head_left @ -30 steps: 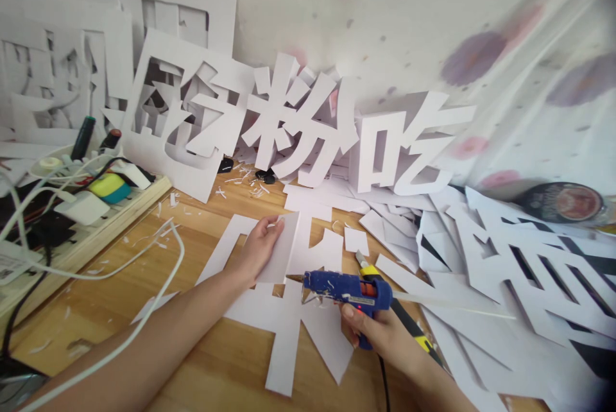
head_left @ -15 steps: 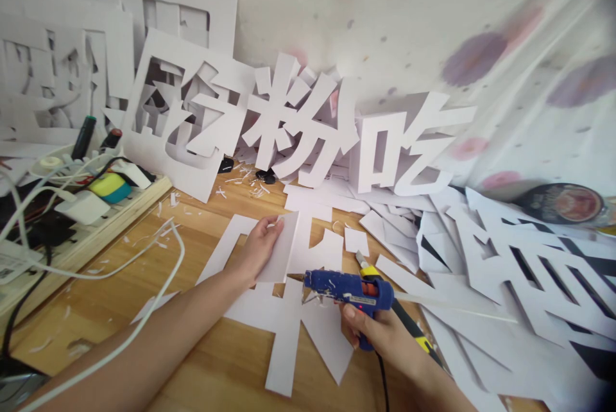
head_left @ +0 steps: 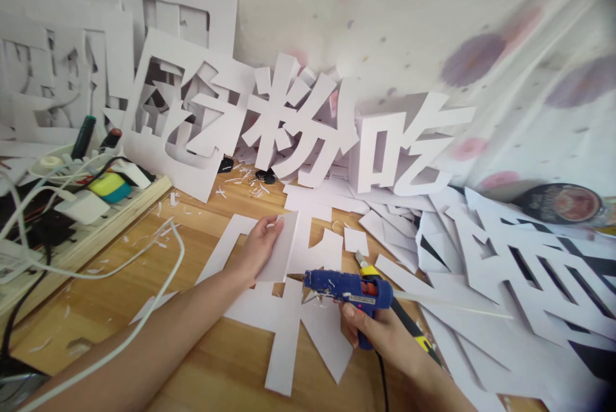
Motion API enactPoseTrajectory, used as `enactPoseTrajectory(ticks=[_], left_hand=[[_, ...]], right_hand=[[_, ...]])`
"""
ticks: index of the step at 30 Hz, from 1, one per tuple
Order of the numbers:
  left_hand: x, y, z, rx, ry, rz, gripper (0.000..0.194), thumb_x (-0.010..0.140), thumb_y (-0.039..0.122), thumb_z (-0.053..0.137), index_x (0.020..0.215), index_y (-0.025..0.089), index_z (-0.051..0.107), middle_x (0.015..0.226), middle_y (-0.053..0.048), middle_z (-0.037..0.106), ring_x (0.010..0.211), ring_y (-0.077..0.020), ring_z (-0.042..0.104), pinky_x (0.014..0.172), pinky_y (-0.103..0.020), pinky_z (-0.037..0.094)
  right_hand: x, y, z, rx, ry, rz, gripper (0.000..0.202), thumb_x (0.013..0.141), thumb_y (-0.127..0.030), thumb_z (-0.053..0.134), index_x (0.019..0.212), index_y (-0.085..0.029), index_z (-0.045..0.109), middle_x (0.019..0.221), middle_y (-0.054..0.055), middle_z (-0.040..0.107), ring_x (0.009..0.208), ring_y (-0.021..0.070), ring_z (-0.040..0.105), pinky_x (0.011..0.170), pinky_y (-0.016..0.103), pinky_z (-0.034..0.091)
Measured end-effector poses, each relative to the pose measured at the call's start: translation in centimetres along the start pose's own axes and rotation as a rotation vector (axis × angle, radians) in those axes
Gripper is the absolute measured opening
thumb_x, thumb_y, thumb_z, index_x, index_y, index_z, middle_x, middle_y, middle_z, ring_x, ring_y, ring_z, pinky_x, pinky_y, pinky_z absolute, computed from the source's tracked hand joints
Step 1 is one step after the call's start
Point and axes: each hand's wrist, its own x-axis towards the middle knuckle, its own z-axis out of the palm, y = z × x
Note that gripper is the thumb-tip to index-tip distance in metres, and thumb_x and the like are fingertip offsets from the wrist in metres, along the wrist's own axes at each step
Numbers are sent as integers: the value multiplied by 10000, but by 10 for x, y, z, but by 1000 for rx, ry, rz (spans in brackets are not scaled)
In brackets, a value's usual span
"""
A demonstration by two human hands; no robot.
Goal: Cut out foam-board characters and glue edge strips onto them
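Note:
My left hand (head_left: 260,248) pinches a small rectangular piece of white foam board (head_left: 283,242), held on edge. It is above a flat white cut-out character (head_left: 260,309) on the wooden table. In my right hand (head_left: 373,328) is a blue hot glue gun (head_left: 349,290), its nozzle pointing left at the lower edge of the held piece. A white glue stick (head_left: 457,304) sticks out of the gun's back. Behind the gun lies a yellow and black utility knife (head_left: 404,316), partly hidden by the gun and my right hand.
Raised white characters (head_left: 303,120) stand at the back against a flowered curtain (head_left: 409,14). Cut sheets and scraps (head_left: 481,328) pile up on the right. To the left, a power strip (head_left: 96,206) carries chargers and looping white cables (head_left: 176,251). Cut-out frames (head_left: 187,162) lean behind.
The glue stick at the back of the gun reaches slightly less far to the right. Both hands stay almost where they were.

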Motion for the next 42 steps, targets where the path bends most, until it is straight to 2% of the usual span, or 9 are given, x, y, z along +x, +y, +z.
enactPoseTrajectory(ticks=[14, 21, 27, 42], left_hand=[[2, -1, 0, 23, 5, -2, 387, 754, 489, 544, 1014, 202, 556, 840, -35, 662, 721, -181, 605, 609, -252, 453], [0, 0, 0, 26, 20, 10, 395, 747, 491, 553, 1010, 196, 565, 883, -43, 660, 811, -203, 607, 681, -272, 457], [0, 0, 0, 19, 19, -4, 401, 744, 492, 558, 1017, 200, 560, 835, -34, 663, 733, -190, 607, 619, -266, 454], [0, 1, 0, 1, 23, 3, 427, 729, 491, 574, 1021, 180, 563, 856, -52, 660, 756, -203, 608, 638, -279, 456]], right_hand=[[0, 4, 0, 8, -1, -14, 535, 677, -717, 504, 597, -195, 423, 490, -16, 448, 487, 106, 421, 495, 260, 362], [-2, 0, 0, 37, -12, -48, 493, 706, -668, 527, 589, -197, 437, 504, -15, 440, 487, 110, 417, 480, 258, 369], [-1, 0, 1, -4, -6, -28, 530, 685, -711, 501, 580, -197, 425, 508, -12, 436, 490, 109, 412, 488, 261, 376], [-1, 0, 0, -35, -24, 21, 551, 666, -738, 488, 571, -200, 409, 500, -19, 427, 494, 106, 395, 501, 265, 353]])
